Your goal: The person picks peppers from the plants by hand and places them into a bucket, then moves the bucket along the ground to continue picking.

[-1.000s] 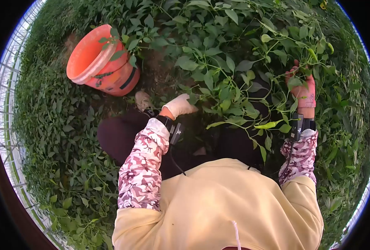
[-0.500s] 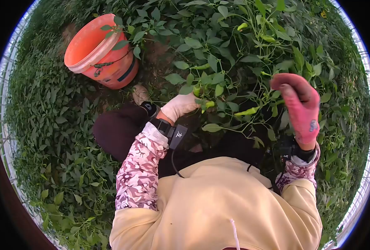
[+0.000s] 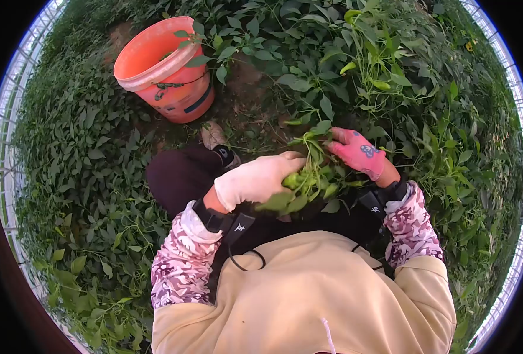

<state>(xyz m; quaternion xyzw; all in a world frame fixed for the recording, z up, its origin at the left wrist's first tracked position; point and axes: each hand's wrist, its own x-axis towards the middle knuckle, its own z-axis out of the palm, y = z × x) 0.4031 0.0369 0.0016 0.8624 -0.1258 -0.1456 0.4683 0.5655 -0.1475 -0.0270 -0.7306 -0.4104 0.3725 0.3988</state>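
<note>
My left hand (image 3: 255, 180), in a pale glove, is closed around a leafy pepper branch (image 3: 308, 177) just in front of my chest; green peppers (image 3: 294, 180) show between its fingers. My right hand (image 3: 357, 152), in a pink glove, pinches the same branch from the right, a little higher on the stem. Both hands meet over the foliage above my dark trousers. Black wrist straps sit on both forearms.
An orange bucket (image 3: 164, 74) stands tilted on bare soil at the upper left. Dense pepper plants (image 3: 403, 76) fill the right and top, with several green peppers hanging. Low leafy ground cover (image 3: 79, 165) spreads on the left. My shoe (image 3: 213, 135) rests near the bucket.
My right hand came down from the raised position at the right to the branch in front of me. My left hand shifted right and closed on the leaves and peppers.
</note>
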